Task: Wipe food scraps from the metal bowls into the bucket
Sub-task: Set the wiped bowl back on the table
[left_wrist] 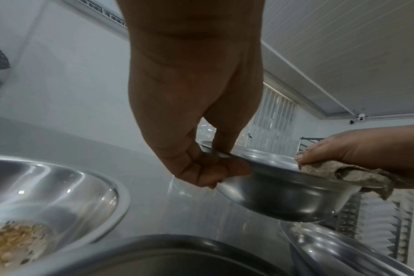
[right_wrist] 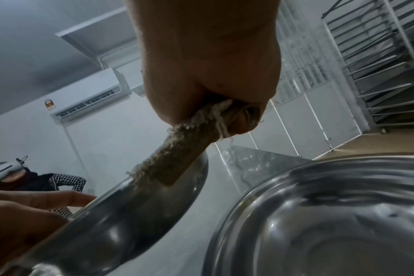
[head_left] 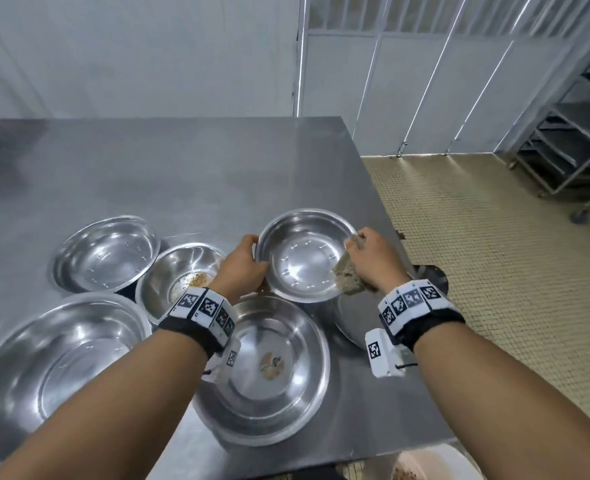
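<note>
**Bowl in hand looks clean; two left**

Steel bench [head_left: 182,174]: left hand [head_left: 241,268] grips raised bowl [head_left: 304,254] by its rim, right hand [head_left: 373,258] clutches rag [head_left: 347,275] against its edge. Scraps remain in small bowl [head_left: 182,275] and near bowl [head_left: 272,368]. Bucket [head_left: 435,462] partly visible below.

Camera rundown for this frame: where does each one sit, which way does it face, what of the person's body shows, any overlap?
Head: on the head, looking forward and down at the steel table; both forearms, left hand, right hand.
Left wrist: under the left wrist, looking along the hand gripping the held bowl; right hand too.
Right wrist: under the right wrist, looking along the hand gripping the cloth; left fingertips show.
Shared: all three see the held bowl and cloth.
</note>
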Available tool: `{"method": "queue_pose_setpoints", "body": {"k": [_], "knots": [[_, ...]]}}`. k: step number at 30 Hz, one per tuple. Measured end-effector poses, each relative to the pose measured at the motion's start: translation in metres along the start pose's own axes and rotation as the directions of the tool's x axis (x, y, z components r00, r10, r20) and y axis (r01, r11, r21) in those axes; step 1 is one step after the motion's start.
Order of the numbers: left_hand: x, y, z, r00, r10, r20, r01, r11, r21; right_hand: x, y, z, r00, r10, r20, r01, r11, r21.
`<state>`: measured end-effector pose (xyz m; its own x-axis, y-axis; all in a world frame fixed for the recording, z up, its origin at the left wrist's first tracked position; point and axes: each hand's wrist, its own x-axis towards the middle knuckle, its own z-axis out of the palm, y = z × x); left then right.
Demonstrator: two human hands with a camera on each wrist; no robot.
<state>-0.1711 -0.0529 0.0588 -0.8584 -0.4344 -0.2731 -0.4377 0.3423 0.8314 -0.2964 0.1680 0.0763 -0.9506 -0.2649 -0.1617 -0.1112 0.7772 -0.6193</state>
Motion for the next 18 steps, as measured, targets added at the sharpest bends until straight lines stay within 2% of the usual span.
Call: {"method": "queue_pose_setpoints", "body": {"k": [9, 13, 18], "knots": [[0.053, -0.005, 0.022, 0.982, -0.180, -0.051, 0.179, 0.983, -0.034, 0.093, 0.007, 0.018, 0.982, -0.083, 0.171, 0.113, 0.978, -0.175], [0.068, -0.017, 0.031, 0.959, -0.274, -0.072, 0.277, 0.960, 0.027, 0.120, 0.009, 0.033, 0.967, -0.080, 0.243, 0.136, 0.966, -0.221], [0.083, -0.032, 0.040, 0.945, -0.319, -0.074, 0.322, 0.945, 0.046, 0.142, 0.015, 0.043, 0.953, -0.073, 0.295, 0.154, 0.952, -0.263]]}}
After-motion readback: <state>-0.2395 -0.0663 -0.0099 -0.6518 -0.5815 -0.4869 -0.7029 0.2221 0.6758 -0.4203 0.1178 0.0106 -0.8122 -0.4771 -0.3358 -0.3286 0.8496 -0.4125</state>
